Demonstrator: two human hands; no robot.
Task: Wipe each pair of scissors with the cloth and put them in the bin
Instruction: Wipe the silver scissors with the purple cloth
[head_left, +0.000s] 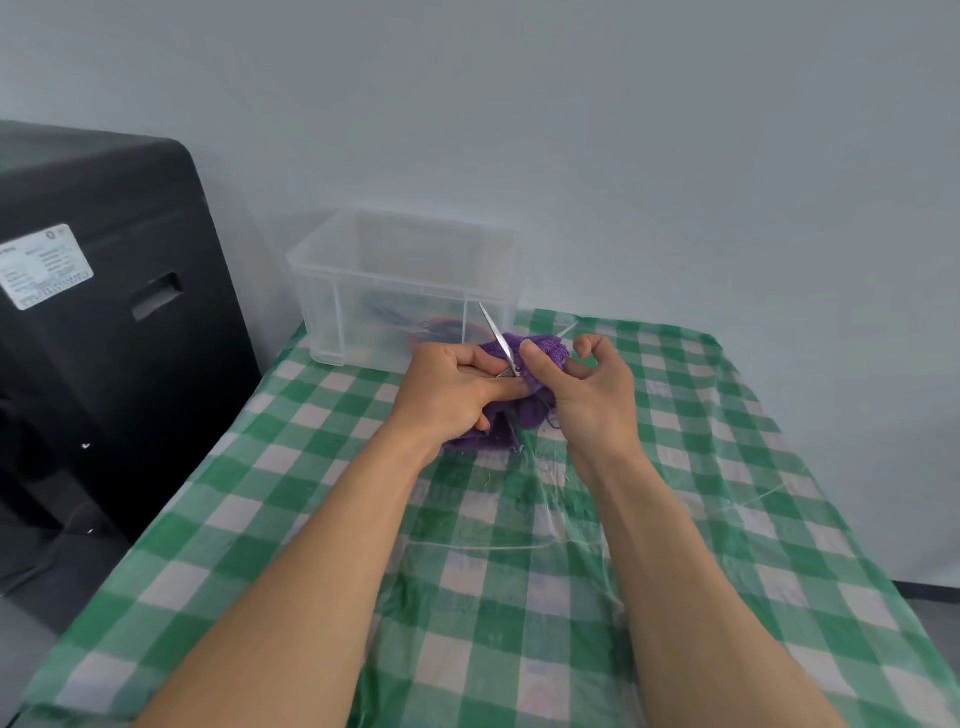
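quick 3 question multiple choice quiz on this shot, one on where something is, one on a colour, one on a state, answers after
1. Where does the bin stand?
A. at the far left of the table, by the wall
B. on the floor
C. at the near right corner

2. What colour is the cloth?
A. yellow
B. purple
C. white

3. The scissors being wiped are
A. lying flat on the table
B. shut inside a case
C. held up in a hand

Answers:
1 A: the bin sits at the table's far left edge, close to the wall.
2 B: the cloth bunched between the hands is purple.
3 C: the left hand grips the scissors, with a blade pointing up, and the right hand pinches the cloth against them.
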